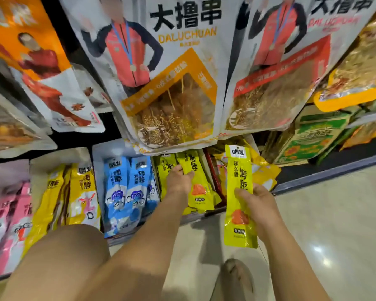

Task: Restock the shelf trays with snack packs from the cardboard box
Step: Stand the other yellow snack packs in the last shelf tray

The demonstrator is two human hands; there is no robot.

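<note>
My right hand [258, 205] grips a long yellow-green snack pack [239, 170] upright in front of the low shelf. My left hand [179, 181] reaches into the tray of matching yellow-green packs [201, 194], its fingertips pinching the top of one pack [188, 162] standing in the row. More yellow packs [263, 170] lie loose behind the held pack, at the right end of the shelf. The cardboard box they sit in is mostly hidden.
Trays of blue packs [126, 192], gold packs [83, 192] and pink packs [7, 224] fill the shelf to the left. Large hanging bags [174, 83] overhang the trays. Green cartons [308, 137] stand at right. My knee [59, 257] and foot [239, 276] are on the tiled floor.
</note>
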